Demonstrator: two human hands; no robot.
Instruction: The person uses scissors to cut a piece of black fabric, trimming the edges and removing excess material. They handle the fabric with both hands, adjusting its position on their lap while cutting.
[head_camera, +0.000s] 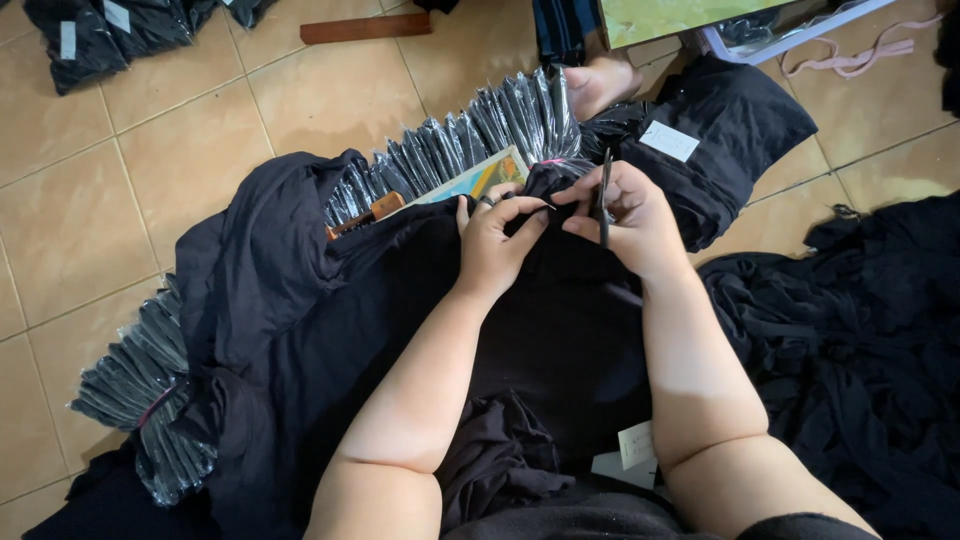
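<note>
Left hand: the left hand pinches a fold of the black soft fabric garment, fingers curled narrow on the cloth, a ring on one finger.
Right hand: the right hand is closed around a slim black cutting tool held upright, its thumb pressing on the same fold.
Garment: spread across the person's lap, reaching out over the floor on the left.
Packets: a curved row of black items in clear plastic bags lies just beyond the hands.
Floor: beige tiled floor, a loose heap of black cloth to the right.
</note>
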